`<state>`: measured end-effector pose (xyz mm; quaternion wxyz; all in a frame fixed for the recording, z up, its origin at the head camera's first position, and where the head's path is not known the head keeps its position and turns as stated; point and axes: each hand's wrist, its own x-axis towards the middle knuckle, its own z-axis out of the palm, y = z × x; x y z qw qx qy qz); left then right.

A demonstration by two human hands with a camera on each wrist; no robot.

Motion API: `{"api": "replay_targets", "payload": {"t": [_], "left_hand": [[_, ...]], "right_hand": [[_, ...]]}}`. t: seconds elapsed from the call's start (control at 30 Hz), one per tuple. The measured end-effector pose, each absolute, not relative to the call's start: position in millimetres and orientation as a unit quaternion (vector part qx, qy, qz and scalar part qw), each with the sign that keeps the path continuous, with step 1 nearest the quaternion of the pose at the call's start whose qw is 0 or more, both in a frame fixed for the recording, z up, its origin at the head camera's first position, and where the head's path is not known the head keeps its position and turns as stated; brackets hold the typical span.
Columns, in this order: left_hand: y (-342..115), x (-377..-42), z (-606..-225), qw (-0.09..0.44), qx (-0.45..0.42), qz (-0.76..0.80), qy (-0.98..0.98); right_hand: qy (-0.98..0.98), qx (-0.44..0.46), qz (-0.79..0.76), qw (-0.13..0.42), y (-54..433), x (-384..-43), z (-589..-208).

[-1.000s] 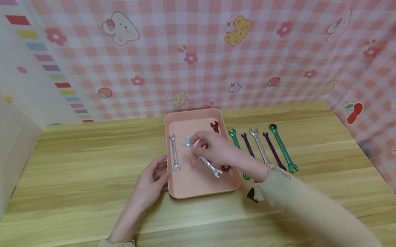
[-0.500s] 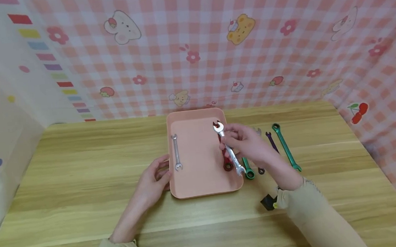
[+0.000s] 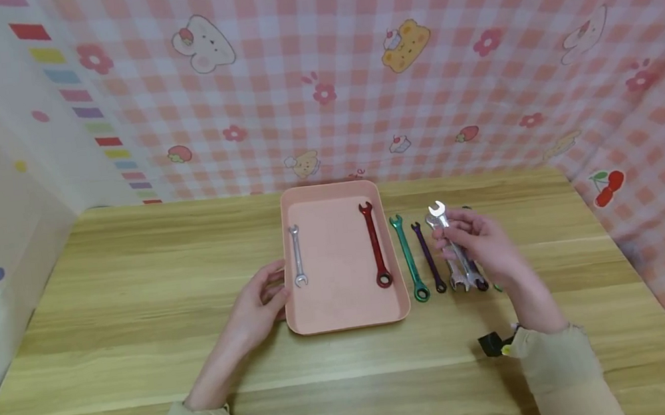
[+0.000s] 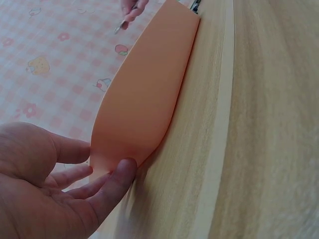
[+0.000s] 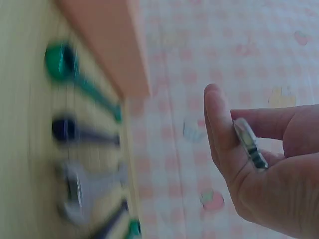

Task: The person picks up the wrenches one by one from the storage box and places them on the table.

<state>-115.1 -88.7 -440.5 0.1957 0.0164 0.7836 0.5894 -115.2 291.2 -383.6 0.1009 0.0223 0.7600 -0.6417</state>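
Wrench (image 3: 465,261) pinched, my right grip (image 3: 485,246) now hangs over the table row (image 3: 429,258), so only two wrenches (image 3: 376,247) remain in the tray (image 3: 348,306). My relaxed left grip (image 3: 260,302) touches the tray.

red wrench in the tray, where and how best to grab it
Probably pinch the red wrench midway along its slim shaft, from above: it lies flat, lengthwise in the tray, close to the right wall, so that side looks tight.

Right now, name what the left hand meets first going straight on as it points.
The left hand would likely meet the pink tray first; fingertips appear to touch its side wall.
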Motion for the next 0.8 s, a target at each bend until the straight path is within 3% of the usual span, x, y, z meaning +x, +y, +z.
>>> {"api": "replay_targets", "payload": {"t": [0.4,0.8], "left_hand": [[-91.1,-116.0,-437.5,0.2,0.02,0.58,0.789],[-89.7,-115.9,-441.2,0.201,0.021,0.586,0.785]], "right_hand": [[0.852,0.114,-0.512,-0.005,353.3,-115.6,-389.3],[0.921,0.155,-0.354,0.051,377.5,-118.4,-408.2]]}}
